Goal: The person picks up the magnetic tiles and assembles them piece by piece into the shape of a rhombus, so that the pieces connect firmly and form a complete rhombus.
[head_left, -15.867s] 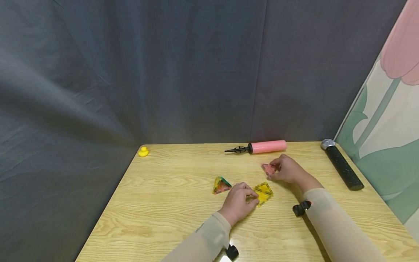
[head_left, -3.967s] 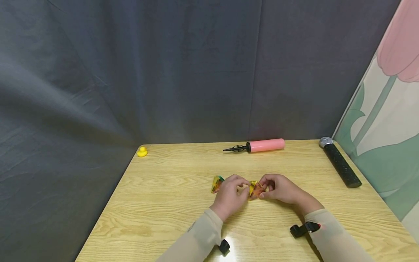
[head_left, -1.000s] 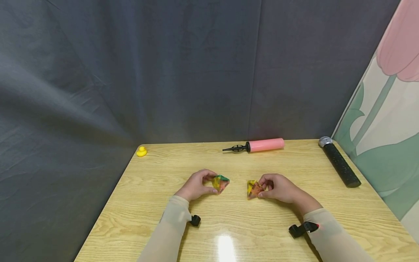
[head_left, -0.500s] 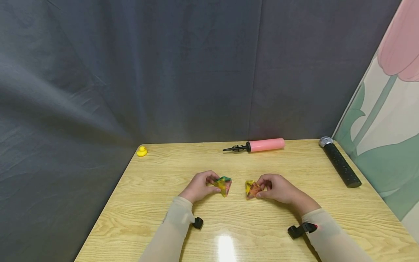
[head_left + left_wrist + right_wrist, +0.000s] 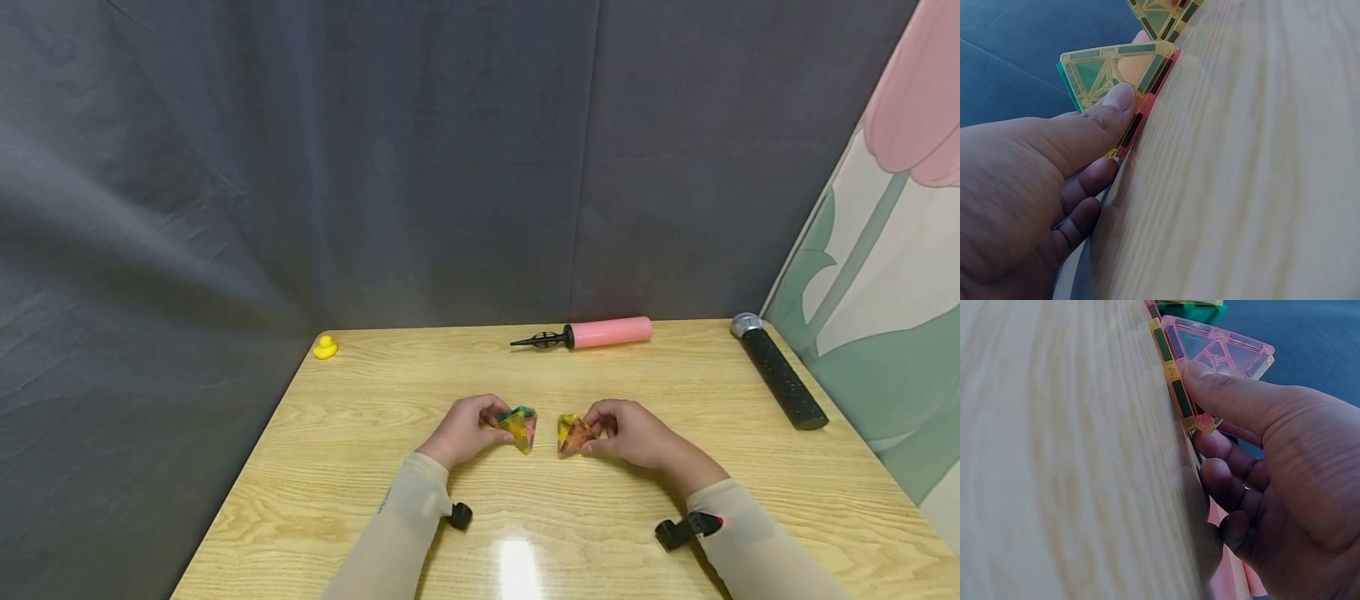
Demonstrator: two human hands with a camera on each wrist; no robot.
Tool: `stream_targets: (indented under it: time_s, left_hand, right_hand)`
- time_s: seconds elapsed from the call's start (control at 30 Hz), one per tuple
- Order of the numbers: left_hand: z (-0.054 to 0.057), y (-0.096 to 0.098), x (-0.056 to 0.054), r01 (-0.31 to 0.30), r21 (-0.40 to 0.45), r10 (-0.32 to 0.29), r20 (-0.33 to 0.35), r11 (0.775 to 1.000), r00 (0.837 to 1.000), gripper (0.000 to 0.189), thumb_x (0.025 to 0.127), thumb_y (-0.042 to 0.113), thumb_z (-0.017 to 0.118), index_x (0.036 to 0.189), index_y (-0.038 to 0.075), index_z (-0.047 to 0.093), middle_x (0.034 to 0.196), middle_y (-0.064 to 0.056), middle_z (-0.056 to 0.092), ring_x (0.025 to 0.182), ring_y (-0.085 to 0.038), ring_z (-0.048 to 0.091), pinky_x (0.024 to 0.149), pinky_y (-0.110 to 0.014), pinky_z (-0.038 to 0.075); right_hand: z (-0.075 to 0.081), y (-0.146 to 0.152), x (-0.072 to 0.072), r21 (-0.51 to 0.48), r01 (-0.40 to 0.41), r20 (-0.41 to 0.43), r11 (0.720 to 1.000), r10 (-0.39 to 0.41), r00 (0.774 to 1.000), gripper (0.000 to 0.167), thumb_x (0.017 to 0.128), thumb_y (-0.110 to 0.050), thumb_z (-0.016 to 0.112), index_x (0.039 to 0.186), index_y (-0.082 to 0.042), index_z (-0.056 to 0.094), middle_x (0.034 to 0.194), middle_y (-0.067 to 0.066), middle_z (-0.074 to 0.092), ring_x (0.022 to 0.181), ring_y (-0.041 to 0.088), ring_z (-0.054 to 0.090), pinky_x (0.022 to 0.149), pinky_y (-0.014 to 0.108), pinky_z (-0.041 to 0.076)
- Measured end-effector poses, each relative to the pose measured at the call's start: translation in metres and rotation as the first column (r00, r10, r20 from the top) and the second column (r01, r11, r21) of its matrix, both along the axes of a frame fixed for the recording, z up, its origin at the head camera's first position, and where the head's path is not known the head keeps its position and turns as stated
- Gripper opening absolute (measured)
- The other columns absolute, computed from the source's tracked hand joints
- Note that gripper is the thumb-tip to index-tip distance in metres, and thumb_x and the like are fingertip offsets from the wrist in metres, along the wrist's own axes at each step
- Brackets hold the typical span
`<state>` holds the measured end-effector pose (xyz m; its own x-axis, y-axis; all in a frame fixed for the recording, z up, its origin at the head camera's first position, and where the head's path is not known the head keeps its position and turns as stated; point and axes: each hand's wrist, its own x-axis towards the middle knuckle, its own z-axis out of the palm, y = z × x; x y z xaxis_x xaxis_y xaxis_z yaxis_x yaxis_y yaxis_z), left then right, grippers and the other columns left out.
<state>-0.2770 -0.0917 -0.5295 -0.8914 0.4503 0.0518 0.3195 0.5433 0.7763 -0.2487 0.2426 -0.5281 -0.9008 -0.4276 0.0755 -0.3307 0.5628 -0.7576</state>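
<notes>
In the head view two small pyramids of translucent magnetic tiles sit near the table's middle, a narrow gap between them. My left hand (image 5: pixel 467 430) pinches the left pyramid (image 5: pixel 519 427), which has yellow, green and pink sides. Its thumb presses the yellow face (image 5: pixel 1094 69) in the left wrist view, and the pink base tile (image 5: pixel 1141 119) lies at the wood. On the other side my right hand (image 5: pixel 630 432) grips the yellow and pink pyramid (image 5: pixel 572 437). In the right wrist view, the thumb lies on its pink face (image 5: pixel 1235 350), beside the yellow base edge (image 5: pixel 1171 369).
Behind the hands lies a pink hand pump (image 5: pixel 611 332) with a black nozzle. A black microphone-like object (image 5: pixel 780 375) with a silver head lies along the right edge. The yellow rubber duck (image 5: pixel 325 347) stands at the back left corner, before a dark curtain (image 5: pixel 450 167).
The flat yellow tiles and loose pink tile became the right pyramid. My left hand left it, took the left pyramid and brought it rightward and turned it. The right pyramid slid slightly left, narrowing the gap.
</notes>
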Motion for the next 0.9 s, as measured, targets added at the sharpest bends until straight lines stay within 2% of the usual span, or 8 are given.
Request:
stream_targets:
  time_s: [0.4,0.7,0.9]
  left_hand:
    - [-0.001,0.004,0.001,-0.007,-0.004,0.007,-0.011,1.0,1.0,0.032,0.087,0.023,0.087,0.115,0.024,0.074,0.097,0.011,0.067,0.087,-0.008,0.062,0.077,-0.027,0.055]
    - [0.002,0.01,0.004,0.009,0.014,-0.009,-0.009,1.0,1.0,0.03,0.085,0.023,0.088,0.112,0.023,0.074,0.096,0.012,0.067,0.084,-0.009,0.062,0.074,-0.026,0.055]
    - [-0.001,0.013,0.005,0.016,0.019,-0.015,-0.017,1.0,1.0,0.031,0.086,0.023,0.088,0.113,0.023,0.074,0.095,0.011,0.067,0.083,-0.007,0.062,0.074,-0.026,0.055]
  right_hand:
    - [-0.002,-0.003,0.0,0.021,0.009,-0.035,1.0,-0.009,0.999,0.025,0.083,-0.022,0.092,0.097,-0.02,0.071,0.084,-0.004,0.063,0.071,0.014,0.053,0.061,0.028,0.045]
    - [-0.001,-0.005,0.0,0.037,0.013,-0.031,0.999,-0.012,0.999,0.025,0.083,-0.022,0.092,0.098,-0.021,0.071,0.084,-0.006,0.063,0.071,0.015,0.054,0.061,0.028,0.045]
    - [-0.001,-0.005,0.0,0.031,0.02,-0.037,0.999,-0.019,0.999,0.025,0.083,-0.023,0.092,0.097,-0.021,0.071,0.083,-0.006,0.063,0.069,0.013,0.052,0.059,0.027,0.044]
